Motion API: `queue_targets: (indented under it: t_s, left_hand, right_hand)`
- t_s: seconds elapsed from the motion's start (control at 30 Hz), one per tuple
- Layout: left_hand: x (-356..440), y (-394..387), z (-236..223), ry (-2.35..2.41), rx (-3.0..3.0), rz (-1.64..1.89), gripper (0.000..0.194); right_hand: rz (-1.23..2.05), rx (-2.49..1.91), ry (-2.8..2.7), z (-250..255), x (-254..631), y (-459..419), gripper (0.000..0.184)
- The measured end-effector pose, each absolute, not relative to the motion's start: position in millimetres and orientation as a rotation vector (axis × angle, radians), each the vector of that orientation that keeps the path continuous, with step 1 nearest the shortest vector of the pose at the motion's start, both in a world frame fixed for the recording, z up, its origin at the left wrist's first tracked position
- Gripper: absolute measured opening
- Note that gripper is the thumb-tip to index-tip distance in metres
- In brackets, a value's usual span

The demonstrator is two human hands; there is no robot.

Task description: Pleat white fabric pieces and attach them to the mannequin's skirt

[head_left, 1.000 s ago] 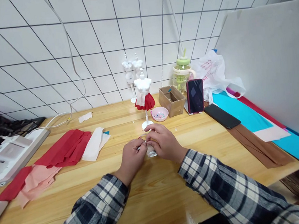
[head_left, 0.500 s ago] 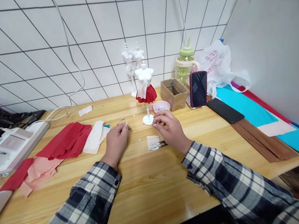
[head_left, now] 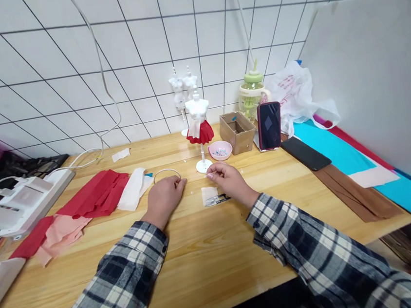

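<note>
Right beside the left hand (head_left: 166, 195), a thin white ring (head_left: 166, 170) arcs up behind the knuckles; the lower part of it is hidden, so I cannot tell whether the fingers pinch it. That hand is curled, thumb against forefinger. The right hand (head_left: 227, 177) has its thumb and forefinger brought together at the tips, just in front of the base of a white dress form (head_left: 196, 107); anything thin between them is too small to make out. Below that hand, small thread snips (head_left: 216, 200) lie across a pale cloth square (head_left: 208, 192), their far end reaching close under the palm.

Bare wood separates the two hands, and more of it runs from them toward the near edge of the table (head_left: 209, 261), between the plaid sleeves. Behind the right fingertips room is tighter: the form, wearing a red skirt (head_left: 205, 133), stands near a pink dish (head_left: 220, 150) of small bits and an open cardboard box (head_left: 238, 138). Red cloth (head_left: 94, 194) and a white strip (head_left: 133, 191) lie to the left; a black phone (head_left: 306, 153) and brown cloth (head_left: 352, 192) line the right side.

Farther back, a plastic bag (head_left: 290, 88) bears reddish print, unreadable here, and lettering on the green-lidded bottle (head_left: 251, 93) is likewise too small to read.
</note>
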State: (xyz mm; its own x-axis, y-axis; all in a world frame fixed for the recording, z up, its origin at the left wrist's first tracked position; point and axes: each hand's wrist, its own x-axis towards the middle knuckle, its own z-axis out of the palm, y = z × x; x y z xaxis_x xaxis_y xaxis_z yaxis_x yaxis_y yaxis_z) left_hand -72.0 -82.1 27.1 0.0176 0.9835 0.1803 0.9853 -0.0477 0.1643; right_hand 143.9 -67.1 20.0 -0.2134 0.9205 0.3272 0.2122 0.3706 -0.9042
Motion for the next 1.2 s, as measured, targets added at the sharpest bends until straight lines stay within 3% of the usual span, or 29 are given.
queue_targets:
  t_s: [0.13, 0.33, 0.57, 0.63, 1.03, 1.2]
  left_hand:
    - [-66, -83, 28, -2.059, -2.290, -0.334, 0.049]
    - [-66, -85, 30, -2.182, -2.208, -0.394, 0.040]
    - [-54, -91, 26, -2.116, -2.592, -1.342, 0.039]
    - [-50, -93, 26, -2.051, -2.707, -1.462, 0.040]
    - [-39, -99, 25, -1.935, -2.797, -1.604, 0.025]
    - [-43, -100, 29, -1.894, -2.901, -1.630, 0.024]
  right_hand:
    - [0.966, -1.055, -1.657, 17, 143, -66, 0.013]
    - [0.965, -1.074, -1.656, 19, 143, -67, 0.012]
    - [0.930, -1.079, -1.710, 19, 142, -69, 0.012]
    - [0.910, -1.081, -1.731, 17, 142, -69, 0.011]
    - [0.792, -1.012, -1.933, 24, 141, -75, 0.003]
    - [0.916, -0.991, -1.943, 24, 140, -78, 0.004]
